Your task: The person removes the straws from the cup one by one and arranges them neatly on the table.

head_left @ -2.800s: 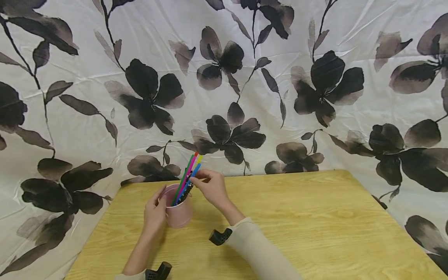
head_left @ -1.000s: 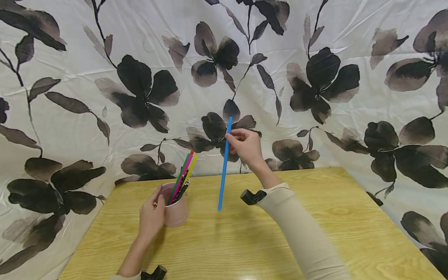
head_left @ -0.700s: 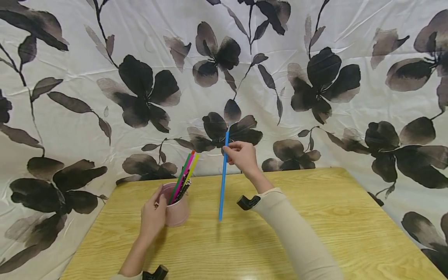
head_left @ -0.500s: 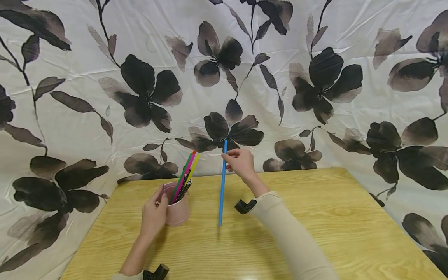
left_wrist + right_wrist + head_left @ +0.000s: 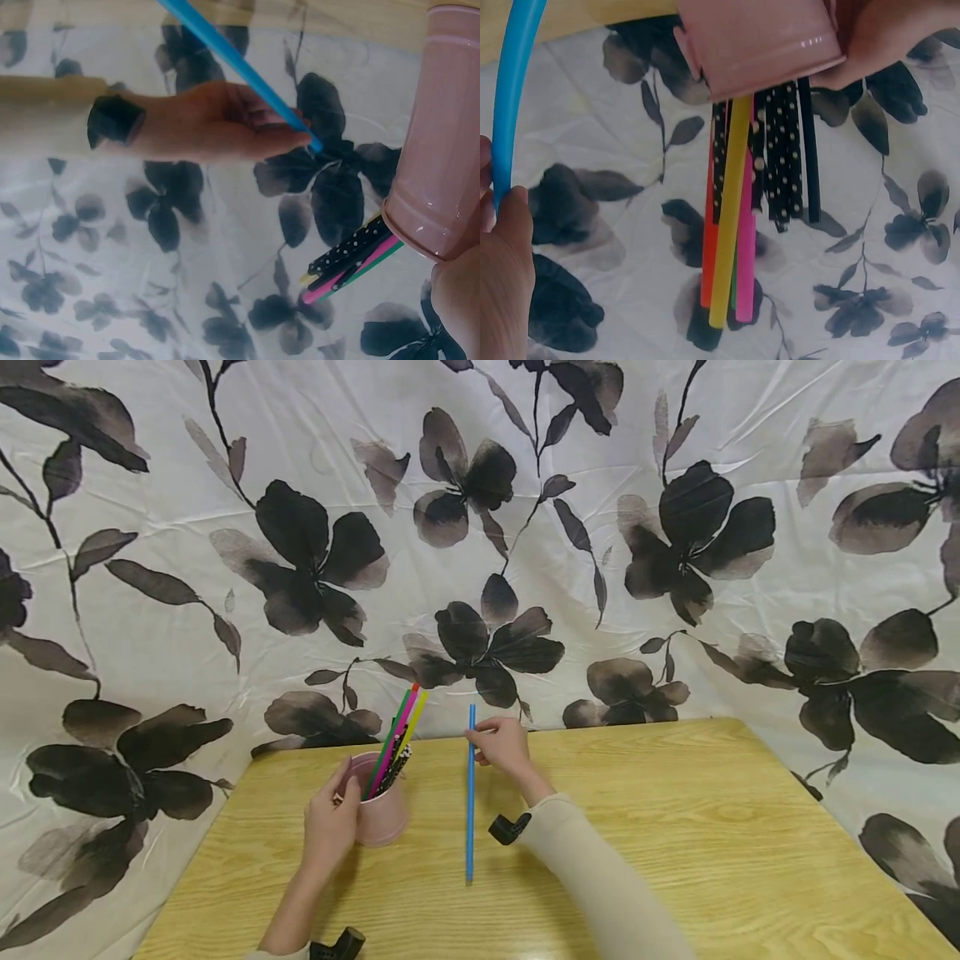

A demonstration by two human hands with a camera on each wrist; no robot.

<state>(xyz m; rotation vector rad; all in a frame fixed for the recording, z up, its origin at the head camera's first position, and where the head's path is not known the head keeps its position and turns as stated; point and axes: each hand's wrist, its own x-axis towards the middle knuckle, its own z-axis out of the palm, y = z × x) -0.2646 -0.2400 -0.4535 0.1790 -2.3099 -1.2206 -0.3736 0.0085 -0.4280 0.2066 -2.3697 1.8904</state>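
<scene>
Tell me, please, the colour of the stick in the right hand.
Blue; the stick shows best in the right wrist view.

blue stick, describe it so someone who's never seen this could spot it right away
On the wood-grain table, the left hand holds a pink cup of sticks. Right of that cup in the head view, the right hand pinches the blue stick. It is the only blue one and the only one outside the cup.
</scene>
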